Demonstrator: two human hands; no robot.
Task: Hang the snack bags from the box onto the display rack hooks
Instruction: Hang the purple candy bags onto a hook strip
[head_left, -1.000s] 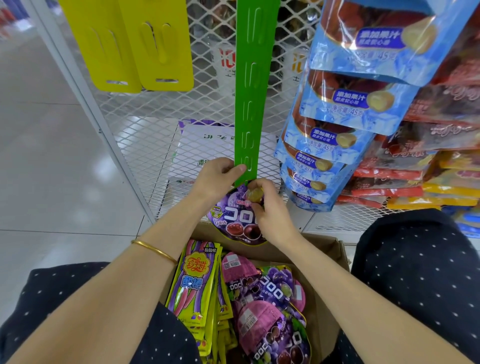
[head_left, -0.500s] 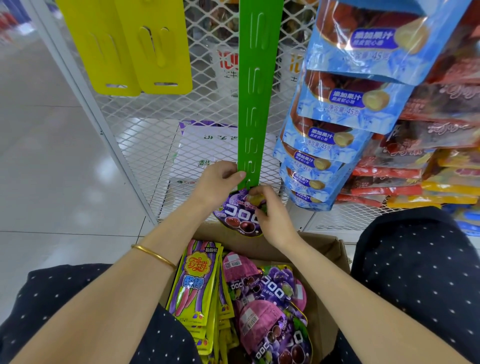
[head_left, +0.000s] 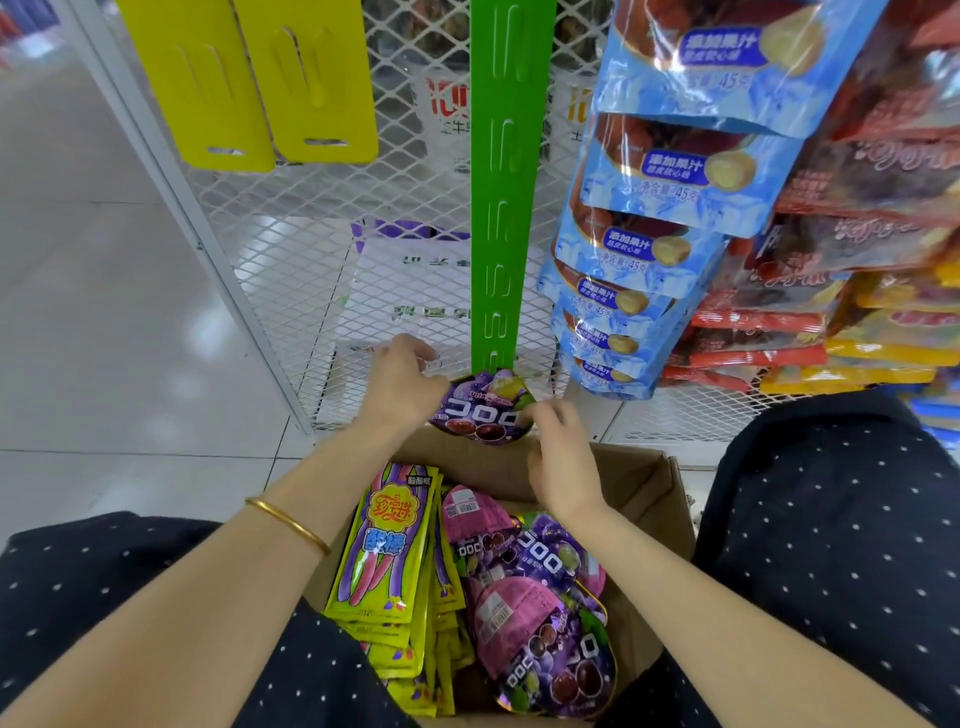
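A purple grape-candy bag (head_left: 483, 408) hangs from the lowest hook of the green display strip (head_left: 503, 208), above the far rim of the cardboard box (head_left: 641, 470). My left hand (head_left: 402, 387) is at the bag's left edge with loosely curled fingers, holding nothing. Just below and right of the bag, my right hand (head_left: 561, 457) has relaxed fingers, close to the bag's lower right corner. In the box lie several yellow candy bags (head_left: 387, 551) on the left and several purple bags (head_left: 540, 623) on the right.
Two yellow strips (head_left: 306, 78) hang bare at upper left on the white mesh rack (head_left: 291, 218). Blue snack bags (head_left: 670, 171) fill the strip right of the green one, and red and orange bags (head_left: 862, 234) hang further right. My knees flank the box.
Both hands have let go of the purple bag, which now hangs on the green strip. The left hand moved off the strip to the left, the right hand drew back toward the box.
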